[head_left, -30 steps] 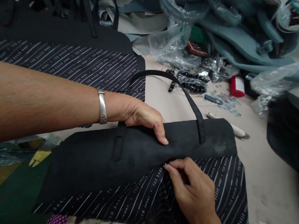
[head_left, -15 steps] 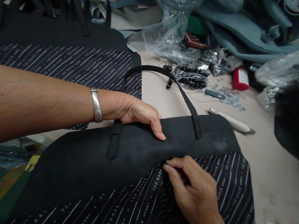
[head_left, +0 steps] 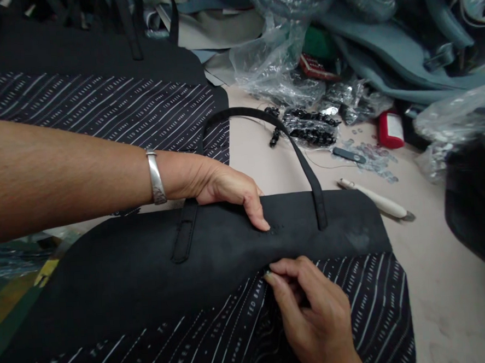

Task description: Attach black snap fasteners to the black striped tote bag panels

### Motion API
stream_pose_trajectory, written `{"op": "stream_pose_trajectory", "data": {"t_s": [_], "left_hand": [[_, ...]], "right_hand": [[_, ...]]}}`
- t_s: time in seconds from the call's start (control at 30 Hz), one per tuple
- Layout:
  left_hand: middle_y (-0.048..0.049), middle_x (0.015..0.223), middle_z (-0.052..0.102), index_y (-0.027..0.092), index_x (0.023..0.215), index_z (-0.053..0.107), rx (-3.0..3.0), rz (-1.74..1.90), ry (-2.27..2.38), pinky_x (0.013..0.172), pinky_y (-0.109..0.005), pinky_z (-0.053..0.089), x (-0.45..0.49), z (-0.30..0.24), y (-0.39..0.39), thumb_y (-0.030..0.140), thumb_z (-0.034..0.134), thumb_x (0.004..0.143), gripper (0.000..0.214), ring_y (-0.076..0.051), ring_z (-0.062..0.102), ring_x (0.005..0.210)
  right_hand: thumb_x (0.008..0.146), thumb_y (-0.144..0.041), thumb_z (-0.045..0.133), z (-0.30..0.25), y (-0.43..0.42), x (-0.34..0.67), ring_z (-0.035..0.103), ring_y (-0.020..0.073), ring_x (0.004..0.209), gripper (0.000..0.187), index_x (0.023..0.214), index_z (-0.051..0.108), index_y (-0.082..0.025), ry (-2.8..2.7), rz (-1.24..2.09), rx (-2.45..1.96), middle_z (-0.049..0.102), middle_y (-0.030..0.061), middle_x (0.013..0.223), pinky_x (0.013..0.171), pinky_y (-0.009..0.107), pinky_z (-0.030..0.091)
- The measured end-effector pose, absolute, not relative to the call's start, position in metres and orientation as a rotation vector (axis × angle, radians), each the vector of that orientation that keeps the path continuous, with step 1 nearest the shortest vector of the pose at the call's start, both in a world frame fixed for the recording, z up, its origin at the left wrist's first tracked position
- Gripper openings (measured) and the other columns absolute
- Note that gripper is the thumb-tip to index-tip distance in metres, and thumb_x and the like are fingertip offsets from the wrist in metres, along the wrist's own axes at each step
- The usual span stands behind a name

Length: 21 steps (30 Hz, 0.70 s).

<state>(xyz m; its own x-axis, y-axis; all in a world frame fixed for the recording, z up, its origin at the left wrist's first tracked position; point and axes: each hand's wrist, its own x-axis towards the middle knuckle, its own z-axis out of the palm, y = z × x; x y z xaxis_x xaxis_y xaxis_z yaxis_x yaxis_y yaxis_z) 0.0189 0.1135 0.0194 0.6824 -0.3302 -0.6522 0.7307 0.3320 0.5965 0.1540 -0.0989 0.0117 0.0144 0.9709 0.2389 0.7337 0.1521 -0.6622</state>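
A black tote bag (head_left: 120, 265) lies before me, its smooth upper band joined to a lining (head_left: 238, 324) printed with slanted white lines and lettering. My left hand (head_left: 232, 187) holds the band's top edge, thumb pressed on the face beside small stamped marks; the other fingers are hidden behind it. At the seam below, my right hand (head_left: 316, 314) is closed in a pinch. Something tiny and dark shows at its fingertips, too small to name, and the lining is creased around it. A thin black handle (head_left: 302, 161) arches up behind the band.
Another printed bag (head_left: 98, 108) lies at the back left. On the pale table (head_left: 449, 278) are a white pen-like tool (head_left: 375, 199), a red container (head_left: 390, 129), small clear discs (head_left: 378, 159) and bagged black pieces (head_left: 311, 128). Blue-grey material (head_left: 399, 51) is heaped behind.
The bag and both hands appear very slightly lower in the view, my left forearm most of all. Both hands keep the same hold.
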Motion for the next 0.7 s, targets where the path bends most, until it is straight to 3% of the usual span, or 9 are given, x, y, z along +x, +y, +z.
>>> {"op": "stream_pose_trajectory", "data": {"t_s": [0.17,0.43,0.7], "left_hand": [[-0.0083,0.078,0.077,0.016,0.098,0.073,1.040,-0.730,0.346,0.073,-0.045,0.061,0.017,0.018,0.116,0.034,0.067,0.072,0.033,-0.028,0.072,0.075],[-0.0066,0.082,0.077,0.017,0.094,0.074,0.964,-0.777,0.380,0.077,-0.049,0.061,0.016,0.016,0.120,0.025,0.074,0.064,0.030,-0.030,0.072,0.078],[-0.0068,0.079,0.077,0.016,0.093,0.074,1.000,-0.733,0.350,0.075,-0.048,0.061,0.016,0.015,0.119,0.023,0.071,0.066,0.028,-0.029,0.073,0.077]], "right_hand": [[0.087,-0.010,0.060,0.016,-0.099,0.158,0.059,0.0087,0.057,0.009,0.086,0.066,-0.016,-1.725,0.574,-1.583,0.063,-0.0008,0.070,0.055,0.020,0.046],[0.089,-0.012,0.058,0.024,-0.095,0.160,0.059,0.0092,0.060,0.013,0.080,0.063,-0.020,-1.663,0.783,-1.659,0.060,-0.0041,0.068,0.057,0.021,0.044],[0.089,-0.013,0.056,0.019,-0.095,0.156,0.061,0.0100,0.059,0.011,0.080,0.059,-0.019,-1.740,0.577,-1.659,0.061,-0.0026,0.068,0.058,0.021,0.047]]}}
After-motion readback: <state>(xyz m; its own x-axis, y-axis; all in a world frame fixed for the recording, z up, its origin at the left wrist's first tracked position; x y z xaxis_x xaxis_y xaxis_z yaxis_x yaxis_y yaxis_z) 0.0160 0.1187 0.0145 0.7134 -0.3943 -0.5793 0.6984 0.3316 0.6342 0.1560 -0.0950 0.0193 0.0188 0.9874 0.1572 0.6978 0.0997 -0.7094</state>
